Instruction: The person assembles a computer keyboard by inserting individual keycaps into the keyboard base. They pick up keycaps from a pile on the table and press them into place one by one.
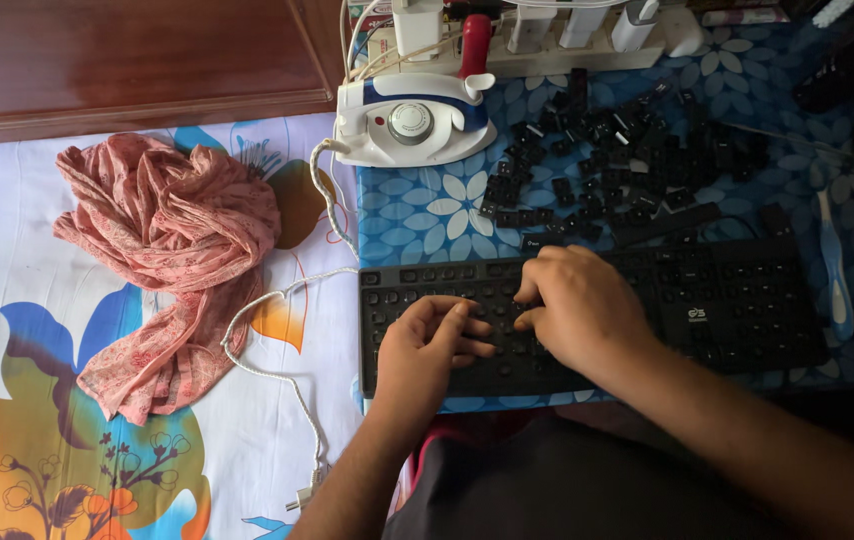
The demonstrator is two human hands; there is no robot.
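A black keyboard (587, 310) lies across the lower middle of the frame on a blue flowered cloth (427, 210), square to the person so both hands reach it. The left hand (427, 345) rests on its left part, fingers curled, perhaps pinching a keycap; the view is too dim to say. The right hand (577, 305) presses down at its centre, fingers bent. Loose keycaps (607, 150) lie heaped just above, near an iron (412, 120).
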